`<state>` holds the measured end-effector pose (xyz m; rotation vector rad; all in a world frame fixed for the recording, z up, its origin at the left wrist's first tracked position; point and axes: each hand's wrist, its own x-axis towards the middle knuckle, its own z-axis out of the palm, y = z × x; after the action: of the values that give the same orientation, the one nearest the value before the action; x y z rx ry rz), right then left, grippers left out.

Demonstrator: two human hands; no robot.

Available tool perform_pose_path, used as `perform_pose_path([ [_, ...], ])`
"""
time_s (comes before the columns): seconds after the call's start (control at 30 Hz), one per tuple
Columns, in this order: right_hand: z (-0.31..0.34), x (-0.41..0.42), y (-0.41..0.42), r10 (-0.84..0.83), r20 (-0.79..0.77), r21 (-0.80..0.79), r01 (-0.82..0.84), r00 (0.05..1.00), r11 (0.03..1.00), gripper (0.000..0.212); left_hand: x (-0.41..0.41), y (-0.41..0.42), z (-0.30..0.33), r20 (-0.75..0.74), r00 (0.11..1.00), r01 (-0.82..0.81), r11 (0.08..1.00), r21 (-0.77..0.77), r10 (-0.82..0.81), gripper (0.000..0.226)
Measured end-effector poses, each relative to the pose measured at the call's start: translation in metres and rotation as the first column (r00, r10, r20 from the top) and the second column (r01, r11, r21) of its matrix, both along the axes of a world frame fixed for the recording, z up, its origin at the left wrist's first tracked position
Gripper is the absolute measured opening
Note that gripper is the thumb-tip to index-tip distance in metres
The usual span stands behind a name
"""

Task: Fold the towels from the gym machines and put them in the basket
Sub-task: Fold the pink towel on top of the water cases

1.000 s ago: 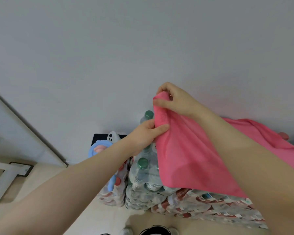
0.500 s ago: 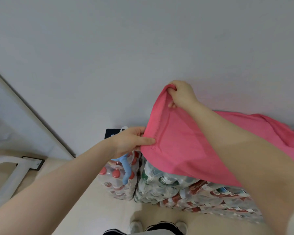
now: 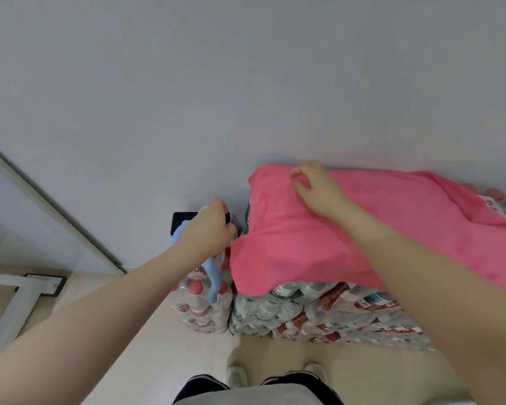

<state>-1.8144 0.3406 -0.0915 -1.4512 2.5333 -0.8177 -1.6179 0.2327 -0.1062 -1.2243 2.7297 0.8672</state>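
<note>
One pink towel (image 3: 362, 229) lies spread over stacked packs of water bottles (image 3: 319, 317) against the wall. The right hand (image 3: 316, 190) rests on its top with fingers loosely bent, gripping nothing. The left hand (image 3: 209, 229) is at the towel's left edge, fingers curled; whether it pinches the cloth cannot be told
</note>
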Motion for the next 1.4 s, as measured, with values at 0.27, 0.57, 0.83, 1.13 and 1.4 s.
perform_pose_path([
  [0.27, 0.003, -0.06, 0.121, -0.331, -0.034, -0.047, 0.329, 0.943, 0.943, 0.023, -0.093, 0.094, 0.025, -0.316, 0.737, 0.577, 0.799, -0.168, -0.598, 0.022],
  [0.57, 0.003, -0.145, 0.257, -0.594, -0.028, -0.031, 0.593, 0.804, 0.805, 0.014, -0.208, 0.21, 0.021, -0.141, 0.613, 0.765, 0.629, -0.139, -0.777, 0.04],
  [0.83, -0.004, -0.198, 0.267, -0.449, 0.152, -0.018, 0.457, 0.88, 0.889, 0.024, -0.282, 0.27, 0.011, 0.01, 0.694, 0.712, 0.684, -0.162, -0.72, 0.057],
  [1.13, 0.028, -0.271, 0.297, -0.381, 0.32, 0.062, 0.382, 0.868, 0.922, 0.046, -0.319, 0.309, -0.001, 0.0, 0.784, 0.606, 0.766, -0.217, -0.62, 0.069],
  [1.4, -0.008, -0.246, 0.341, -0.345, 0.202, -0.004, 0.353, 0.917, 0.936, 0.027, -0.341, 0.321, -0.008, 0.257, 0.769, 0.635, 0.746, -0.198, -0.586, 0.1],
])
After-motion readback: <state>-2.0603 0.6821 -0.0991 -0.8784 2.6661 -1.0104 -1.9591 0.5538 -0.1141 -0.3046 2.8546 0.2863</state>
